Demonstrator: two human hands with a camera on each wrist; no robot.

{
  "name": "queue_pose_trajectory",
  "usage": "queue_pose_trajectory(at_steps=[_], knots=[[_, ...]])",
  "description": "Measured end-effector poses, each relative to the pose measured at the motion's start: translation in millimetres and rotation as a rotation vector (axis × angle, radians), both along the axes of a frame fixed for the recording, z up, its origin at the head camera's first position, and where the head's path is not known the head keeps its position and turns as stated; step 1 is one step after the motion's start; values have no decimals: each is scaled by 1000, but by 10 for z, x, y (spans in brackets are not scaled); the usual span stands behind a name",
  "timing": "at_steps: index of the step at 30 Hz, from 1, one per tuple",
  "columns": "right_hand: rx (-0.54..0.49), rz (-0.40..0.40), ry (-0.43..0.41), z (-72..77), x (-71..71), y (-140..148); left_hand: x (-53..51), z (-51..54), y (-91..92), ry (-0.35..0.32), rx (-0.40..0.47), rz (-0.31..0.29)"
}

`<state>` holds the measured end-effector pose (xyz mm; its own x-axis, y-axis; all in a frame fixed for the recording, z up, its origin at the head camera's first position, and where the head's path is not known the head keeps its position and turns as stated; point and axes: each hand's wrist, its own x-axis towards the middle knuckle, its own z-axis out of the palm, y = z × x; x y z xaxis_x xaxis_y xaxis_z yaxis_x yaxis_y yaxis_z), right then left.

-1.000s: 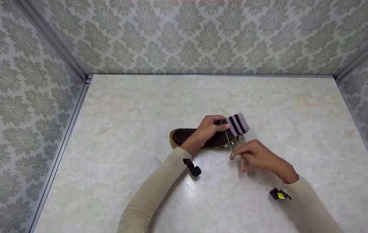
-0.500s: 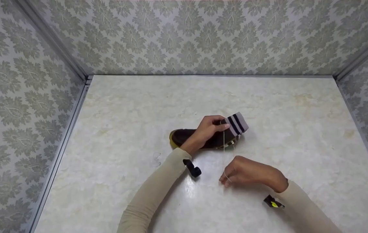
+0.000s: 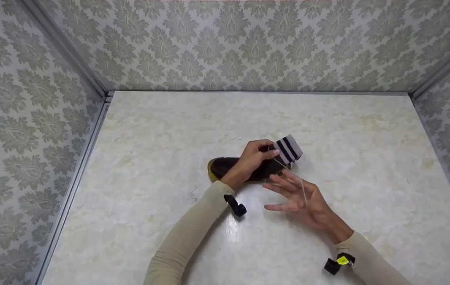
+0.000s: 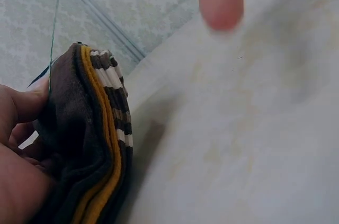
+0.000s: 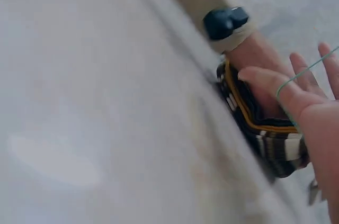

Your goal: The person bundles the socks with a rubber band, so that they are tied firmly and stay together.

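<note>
My left hand (image 3: 253, 158) grips a stack of folded socks (image 3: 288, 149), dark brown with grey-and-black striped cuffs; yellow and brown-and-white striped layers show in the left wrist view, on the socks' edge (image 4: 106, 123). The left thumb presses on top, by a thin green string (image 4: 52, 49) that rises from it. To the right and nearer me, my right hand (image 3: 302, 200) hangs in the air with its fingers spread apart. The string (image 3: 303, 190) passes across this hand and runs back to the socks. Its far end under the left hand is hidden.
The socks lie on a pale marbled tabletop (image 3: 149, 130) enclosed by patterned walls (image 3: 229, 47). A black camera mount sits at each wrist. A short dark thread (image 3: 192, 194) appears on the table left of the left forearm.
The right hand first drew the string towards me with bent fingers, then rose and turned, spreading its fingers with the string across it. The left hand keeps its grip on the socks.
</note>
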<state>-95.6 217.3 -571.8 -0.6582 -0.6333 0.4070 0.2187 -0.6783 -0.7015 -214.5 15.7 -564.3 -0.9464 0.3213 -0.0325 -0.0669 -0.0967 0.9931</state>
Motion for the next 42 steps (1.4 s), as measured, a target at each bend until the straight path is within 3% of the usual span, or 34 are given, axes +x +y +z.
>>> queue_pose_trajectory(at_steps=[4,8,14,18,22,25,29,36,42], knots=[[-217,5,-251,-69,110,33,20,-11,-11,23,-22,19],[-362,-101,-406,-74,197,58,26,-17,3,33,-25,33],[-382,-290,-592,-89,250,153,20,-15,26,31,-41,39],[-445,-309,-691,-82,232,183,16,-9,30,27,-50,47],[-557,-337,-711,-15,139,182,19,-10,29,27,-51,59],[-527,-415,-713,46,58,190,23,-18,28,34,-53,60],[-387,-493,-770,108,-43,226,27,-27,22,50,-48,50],[-181,-401,-871,128,-267,381,21,-38,-9,92,-35,-42],[-245,-381,-879,172,-352,532,22,-49,-27,115,-27,-92]])
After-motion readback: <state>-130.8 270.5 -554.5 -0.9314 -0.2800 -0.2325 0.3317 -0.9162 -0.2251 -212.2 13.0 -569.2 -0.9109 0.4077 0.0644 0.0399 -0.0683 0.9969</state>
